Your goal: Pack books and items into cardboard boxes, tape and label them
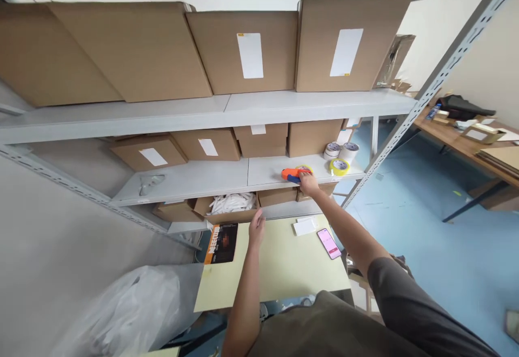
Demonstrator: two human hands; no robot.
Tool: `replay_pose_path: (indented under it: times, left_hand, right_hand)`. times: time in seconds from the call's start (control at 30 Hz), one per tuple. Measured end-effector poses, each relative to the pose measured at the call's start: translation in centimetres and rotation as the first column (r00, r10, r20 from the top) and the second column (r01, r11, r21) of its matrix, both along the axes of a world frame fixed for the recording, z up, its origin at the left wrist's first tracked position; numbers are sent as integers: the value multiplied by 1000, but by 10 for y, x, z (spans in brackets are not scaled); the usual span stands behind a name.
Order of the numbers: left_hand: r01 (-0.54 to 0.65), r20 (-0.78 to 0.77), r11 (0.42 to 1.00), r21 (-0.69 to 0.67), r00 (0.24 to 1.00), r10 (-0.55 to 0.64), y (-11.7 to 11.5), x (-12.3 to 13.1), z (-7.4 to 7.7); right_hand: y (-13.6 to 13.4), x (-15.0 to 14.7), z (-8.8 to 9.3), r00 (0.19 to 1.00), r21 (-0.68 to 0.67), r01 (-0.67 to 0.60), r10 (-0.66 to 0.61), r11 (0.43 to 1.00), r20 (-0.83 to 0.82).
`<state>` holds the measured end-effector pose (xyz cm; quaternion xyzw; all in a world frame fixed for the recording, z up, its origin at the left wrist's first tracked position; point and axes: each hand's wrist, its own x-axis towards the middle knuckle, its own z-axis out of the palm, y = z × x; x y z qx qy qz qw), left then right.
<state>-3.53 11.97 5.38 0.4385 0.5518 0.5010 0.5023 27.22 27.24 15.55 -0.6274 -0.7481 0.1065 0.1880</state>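
My right hand (308,183) is stretched out to the middle shelf, its fingers wrapped round an orange and blue tape dispenser (290,174). A yellow tape roll (304,169) shows just behind the dispenser. Further right on that shelf lie another yellow roll (339,166) and several white rolls (349,152). My left hand (257,229) is over the pale yellow table near its back edge, close to an open carton of white items (233,202). Its fingers look held together, and nothing shows in them.
On the pale table (284,276) lie a pink-screened phone (328,243), white cards (304,226) and a black-and-orange printed sheet (224,243). Cardboard boxes (247,51) fill the upper shelf. A slotted metal post (430,86) rises at the right; a plastic bag (138,308) bulges at the lower left.
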Motion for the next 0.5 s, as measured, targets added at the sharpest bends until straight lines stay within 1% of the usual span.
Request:
replay_pose_path:
  times: [0.07, 0.17, 0.23, 0.33, 0.4, 0.5]
  left_hand:
    - [25, 13, 1000, -17, 1000, -25, 5, -8, -1]
    - [96, 19, 995, -30, 995, -96, 10, -19, -5]
    - [126, 30, 991, -45, 992, -125, 10, -23, -13]
    - [145, 48, 988, -57, 989, -143, 3, -26, -31]
    - [160, 41, 985, -70, 987, -158, -7, -26, -45]
    - [203, -3, 974, -104, 979, -204, -30, -25, -63]
  right_hand:
    - [-34, -4, -6, 999, 31, 29, -29, 999, -15]
    - [-93, -14, -28, 996, 27, 90, -91, 996, 4]
    - [-133, -22, -50, 990, 13, 133, -134, 991, 50]
    - [-187, -31, -88, 974, -25, 189, -184, 982, 135]
    - [-218, -35, -115, 960, -78, 230, -213, 970, 183]
    - [-255, -37, -153, 942, -210, 282, -229, 936, 246]
